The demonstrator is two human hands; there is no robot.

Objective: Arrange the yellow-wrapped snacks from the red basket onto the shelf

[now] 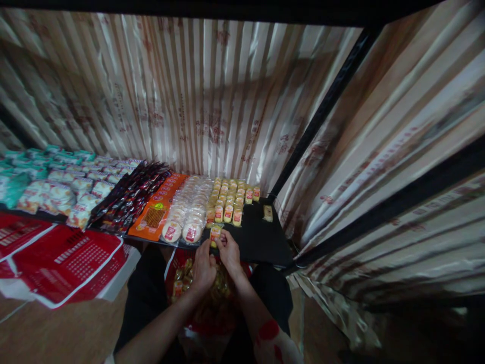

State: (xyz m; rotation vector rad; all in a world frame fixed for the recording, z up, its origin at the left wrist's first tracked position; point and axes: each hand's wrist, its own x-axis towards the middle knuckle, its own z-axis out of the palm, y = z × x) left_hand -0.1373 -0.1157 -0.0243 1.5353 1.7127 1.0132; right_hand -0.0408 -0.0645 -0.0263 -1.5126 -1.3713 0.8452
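Note:
My left hand [202, 270] and my right hand [228, 251] meet at the front edge of a black shelf [261, 237]. Together they pinch a small yellow snack packet [215, 233] with a red label, held just in front of rows of the same yellow packets [231, 199]. Below my hands, on my lap, lies an open red bag [182, 275] with more yellow packets inside. One loose packet [268, 213] lies alone on the shelf to the right.
Left of the yellow rows lie round white cakes [187, 212], an orange pack [157, 212], dark red packs [131, 194], pale and teal packs [64, 187]. Red printed bags [68, 263] lie at left. Striped cloth [197, 96] and a black post [322, 111] close the shelf in.

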